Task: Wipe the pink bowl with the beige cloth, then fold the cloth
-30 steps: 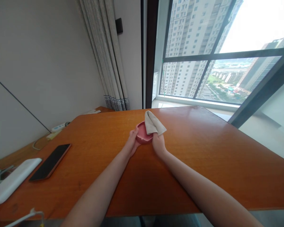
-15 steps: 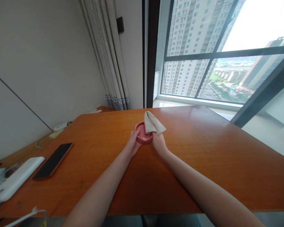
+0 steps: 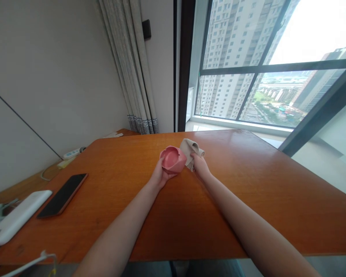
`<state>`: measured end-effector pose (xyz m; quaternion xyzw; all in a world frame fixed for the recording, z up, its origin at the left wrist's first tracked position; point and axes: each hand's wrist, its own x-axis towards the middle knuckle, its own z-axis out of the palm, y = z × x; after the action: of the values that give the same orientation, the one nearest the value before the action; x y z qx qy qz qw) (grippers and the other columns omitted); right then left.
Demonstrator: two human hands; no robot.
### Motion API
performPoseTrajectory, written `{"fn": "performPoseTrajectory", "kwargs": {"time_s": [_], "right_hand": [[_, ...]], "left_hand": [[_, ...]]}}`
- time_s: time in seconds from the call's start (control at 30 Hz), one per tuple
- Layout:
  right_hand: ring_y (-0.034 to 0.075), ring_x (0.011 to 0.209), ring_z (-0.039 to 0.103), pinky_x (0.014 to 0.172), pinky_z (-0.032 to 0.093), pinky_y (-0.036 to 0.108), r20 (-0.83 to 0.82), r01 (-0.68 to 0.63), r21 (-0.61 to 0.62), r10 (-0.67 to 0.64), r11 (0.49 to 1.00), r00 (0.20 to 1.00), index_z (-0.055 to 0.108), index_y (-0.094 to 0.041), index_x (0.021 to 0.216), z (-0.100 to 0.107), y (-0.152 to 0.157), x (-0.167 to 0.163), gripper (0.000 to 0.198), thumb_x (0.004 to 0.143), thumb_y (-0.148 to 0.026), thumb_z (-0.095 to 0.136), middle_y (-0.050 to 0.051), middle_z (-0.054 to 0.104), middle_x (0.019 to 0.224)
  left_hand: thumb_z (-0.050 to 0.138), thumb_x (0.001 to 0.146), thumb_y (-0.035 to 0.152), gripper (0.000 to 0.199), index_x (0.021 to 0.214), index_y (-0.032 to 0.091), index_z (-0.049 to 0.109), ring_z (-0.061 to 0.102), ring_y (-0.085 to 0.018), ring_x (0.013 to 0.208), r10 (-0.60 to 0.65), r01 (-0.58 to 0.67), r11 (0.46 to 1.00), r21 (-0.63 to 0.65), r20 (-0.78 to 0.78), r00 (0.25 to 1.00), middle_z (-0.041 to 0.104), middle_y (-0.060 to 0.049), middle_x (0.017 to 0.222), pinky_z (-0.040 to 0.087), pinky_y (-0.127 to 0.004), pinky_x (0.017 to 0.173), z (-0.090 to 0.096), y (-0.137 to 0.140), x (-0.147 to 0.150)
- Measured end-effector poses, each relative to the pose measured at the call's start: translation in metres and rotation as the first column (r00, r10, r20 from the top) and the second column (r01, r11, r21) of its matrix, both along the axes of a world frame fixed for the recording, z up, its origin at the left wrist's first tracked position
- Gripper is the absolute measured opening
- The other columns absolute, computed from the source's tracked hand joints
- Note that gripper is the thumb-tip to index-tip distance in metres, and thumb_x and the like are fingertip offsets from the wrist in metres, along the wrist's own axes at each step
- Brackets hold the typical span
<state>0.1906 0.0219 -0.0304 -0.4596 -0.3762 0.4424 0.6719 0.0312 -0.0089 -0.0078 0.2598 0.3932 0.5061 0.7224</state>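
A small pink ashtray (image 3: pixel 177 164) with facets and a notched rim is tilted over the middle of the table, its hollow turned partly toward me. My left hand (image 3: pixel 160 173) grips it from the left, thumb at the rim and fingers underneath. A folded beige cloth (image 3: pixel 188 148) is bunched in my right hand (image 3: pixel 200 164), which pinches it just right of the ashtray. The cloth's left edge meets or overlaps the ashtray's right side; I cannot tell whether they touch. Fingers under the cloth are partly hidden.
The brown wooden table (image 3: pixel 127 161) spreads around both hands. On its left lie a dark phone (image 3: pixel 64 195) and a white rounded device (image 3: pixel 20 217). Behind these is a power strip (image 3: pixel 72 154). A white cable (image 3: pixel 29 266) sits at the near left edge.
The ashtray has tipped, so more of its outer right side shows. My right hand has drawn the cloth off its hollow toward the right, and the cloth is more crumpled.
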Motion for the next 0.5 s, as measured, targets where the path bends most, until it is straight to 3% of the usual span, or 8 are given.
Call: {"fn": "performPoseTrajectory", "kwargs": {"time_s": [0.13, 0.23, 0.3, 0.4, 0.5], "right_hand": [[0.023, 0.092, 0.067, 0.079, 0.056, 0.035, -0.113, -0.123, -0.038, 0.118, 0.992, 0.987, 0.065, -0.02, 0.102, 0.0, -0.016, -0.03, 0.033, 0.073, -0.035, 0.058, 0.004, 0.072, 0.097], [0.022, 0.103, 0.064, 0.084, 0.055, 0.036, -0.11, -0.114, -0.042, 0.109, 0.993, 0.988, 0.063, -0.022, 0.11, -0.005, -0.03, -0.052, 0.038, 0.077, -0.041, 0.056, 0.004, 0.068, 0.111], [0.022, 0.106, 0.062, 0.086, 0.054, 0.035, -0.071, -0.073, -0.043, 0.07, 0.996, 0.995, 0.063, -0.023, 0.11, -0.009, -0.034, -0.057, 0.039, 0.08, -0.046, 0.053, 0.004, 0.067, 0.114], [0.022, 0.106, 0.062, 0.087, 0.052, 0.034, -0.035, 0.008, -0.06, -0.01, 0.998, 0.999, 0.064, -0.022, 0.108, -0.008, -0.029, -0.046, 0.043, 0.082, -0.052, 0.049, 0.006, 0.067, 0.112], [0.024, 0.107, 0.06, 0.092, 0.049, 0.036, -0.002, 0.047, -0.107, -0.048, 0.993, 0.999, 0.064, -0.019, 0.108, 0.0, -0.018, -0.022, 0.045, 0.078, -0.052, 0.055, 0.006, 0.067, 0.112]], "left_hand": [[0.052, 0.083, 0.05, 0.041, 0.114, 0.024, 0.056, 0.061, -0.022, 0.099, 0.124, -0.128, 0.989, 0.073, 0.056, 0.991, 0.061, -0.006, 0.118, 0.055, -0.034, 0.076, -0.001, 0.002, 0.0], [0.053, 0.083, 0.043, 0.033, 0.108, 0.021, 0.058, 0.058, -0.02, 0.106, 0.306, -0.313, 0.936, 0.163, 0.068, 0.95, 0.062, -0.005, 0.116, 0.051, -0.031, 0.085, -0.004, 0.005, 0.0], [0.059, 0.08, 0.034, 0.029, 0.104, 0.019, 0.059, 0.057, -0.019, 0.107, 0.383, -0.369, 0.895, 0.25, -0.008, 0.924, 0.063, -0.006, 0.112, 0.047, -0.029, 0.09, -0.007, 0.006, 0.0], [0.068, 0.071, 0.026, 0.036, 0.105, 0.021, 0.058, 0.057, -0.018, 0.105, 0.326, -0.274, 0.912, 0.305, -0.136, 0.935, 0.063, -0.004, 0.11, 0.046, -0.028, 0.09, -0.01, 0.005, 0.001], [0.066, 0.074, 0.036, 0.036, 0.106, 0.024, 0.057, 0.06, -0.018, 0.095, 0.078, -0.043, 0.982, 0.183, -0.188, 0.979, 0.063, -0.004, 0.107, 0.052, -0.031, 0.078, -0.012, 0.001, 0.003]]}}
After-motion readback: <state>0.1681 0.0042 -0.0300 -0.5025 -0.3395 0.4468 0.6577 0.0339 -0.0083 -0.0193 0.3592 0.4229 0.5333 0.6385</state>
